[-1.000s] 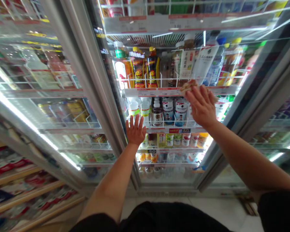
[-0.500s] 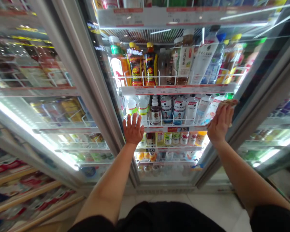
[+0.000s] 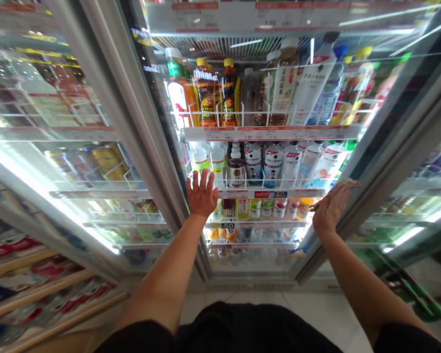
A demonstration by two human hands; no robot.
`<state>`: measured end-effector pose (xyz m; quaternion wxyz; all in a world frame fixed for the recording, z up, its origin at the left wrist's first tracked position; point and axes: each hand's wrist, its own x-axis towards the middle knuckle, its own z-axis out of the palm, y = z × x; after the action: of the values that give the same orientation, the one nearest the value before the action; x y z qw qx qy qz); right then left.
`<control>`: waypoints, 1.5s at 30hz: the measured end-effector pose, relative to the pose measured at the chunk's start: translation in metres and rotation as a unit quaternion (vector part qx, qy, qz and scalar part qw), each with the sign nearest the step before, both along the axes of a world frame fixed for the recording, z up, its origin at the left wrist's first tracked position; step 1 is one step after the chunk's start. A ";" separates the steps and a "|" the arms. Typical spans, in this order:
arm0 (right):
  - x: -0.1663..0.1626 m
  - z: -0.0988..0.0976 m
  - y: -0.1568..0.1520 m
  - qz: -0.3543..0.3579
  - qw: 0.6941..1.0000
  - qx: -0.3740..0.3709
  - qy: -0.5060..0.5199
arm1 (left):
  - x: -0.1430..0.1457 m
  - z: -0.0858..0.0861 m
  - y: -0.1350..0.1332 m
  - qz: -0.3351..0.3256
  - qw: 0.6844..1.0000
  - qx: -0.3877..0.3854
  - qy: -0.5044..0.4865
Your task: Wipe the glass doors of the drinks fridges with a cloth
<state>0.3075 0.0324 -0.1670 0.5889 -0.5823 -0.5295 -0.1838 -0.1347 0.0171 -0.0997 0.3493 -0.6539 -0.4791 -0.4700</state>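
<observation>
My left hand (image 3: pixel 201 193) lies flat with spread fingers on the glass door (image 3: pixel 257 162) of a drinks fridge, near its left frame at the height of the second shelf. My right hand (image 3: pixel 330 208) presses a brownish cloth (image 3: pixel 347 184) flat against the same glass near the door's right edge; only the cloth's top edge shows past my fingertips. Behind the glass stand rows of bottles (image 3: pixel 220 95) on wire shelves with red price strips (image 3: pixel 268 132).
A second fridge door (image 3: pixel 59 147) stands to the left, with wooden shelves of packaged goods (image 3: pixel 29 289) at lower left. A green basket or crate (image 3: pixel 407 289) sits on the tiled floor at lower right. Another glass door (image 3: pixel 419 196) is to the right.
My right hand has slid the cloth down and to the right across the glass, from the upper shelf's price strip to the door's lower right edge. My left hand has stayed in place.
</observation>
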 end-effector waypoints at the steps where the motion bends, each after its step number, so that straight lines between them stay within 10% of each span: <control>1: -0.004 -0.010 -0.003 0.001 1.000 -0.004 0.007 | 0.000 0.001 0.000 -0.002 1.000 0.000 0.000; 6: -0.019 -0.041 -0.013 0.014 0.999 -0.027 0.030 | 0.000 0.002 -0.003 0.006 1.000 0.024 0.017; 12: -0.013 0.002 -0.001 0.032 0.999 0.012 -0.023 | 0.005 -0.040 -0.021 0.013 0.999 0.024 -0.036; 19: -0.038 -0.003 -0.018 0.113 0.947 0.053 -0.295 | 0.004 -0.085 -0.011 0.048 0.996 -0.024 -0.077; 26: -0.038 0.060 0.004 0.061 0.958 0.149 -0.237 | 0.002 -0.089 -0.001 0.034 0.994 -0.018 -0.107; 33: -0.081 0.004 -0.026 0.203 0.886 0.080 -0.409 | 0.000 -0.088 -0.001 0.048 0.994 -0.009 -0.093; 40: -0.122 0.058 -0.012 0.097 0.936 0.136 -0.311 | -0.001 -0.091 -0.002 0.053 0.996 -0.001 -0.074; 45: -0.178 0.030 -0.020 0.170 0.903 0.113 -0.377 | -0.009 -0.096 -0.003 0.072 0.997 0.031 -0.019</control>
<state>0.1295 0.0119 -0.1367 0.4291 -0.2999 -0.7790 -0.3452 -0.1441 0.0144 -0.1958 0.3933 -0.5977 -0.5162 -0.4707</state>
